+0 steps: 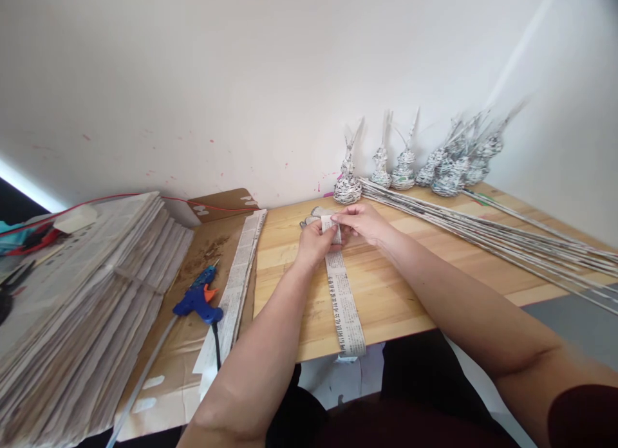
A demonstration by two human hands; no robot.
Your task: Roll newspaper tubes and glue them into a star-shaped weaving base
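Observation:
A long strip of printed newspaper runs down the wooden table, its lower end hanging just over the front edge. Its upper end is raised and bent between my two hands. My left hand pinches that end from the left, thumb on the paper. From the right, my right hand grips the top edge with its fingertips. Just behind my left hand lies a small greyish object, partly covered, whose kind I cannot make out.
Woven paper figures stand along the wall, with rolled paper sticks to the right. On cardboard at left lie a blue glue gun and a stack of newspaper strips. A tall bundle of newspaper fills the far left.

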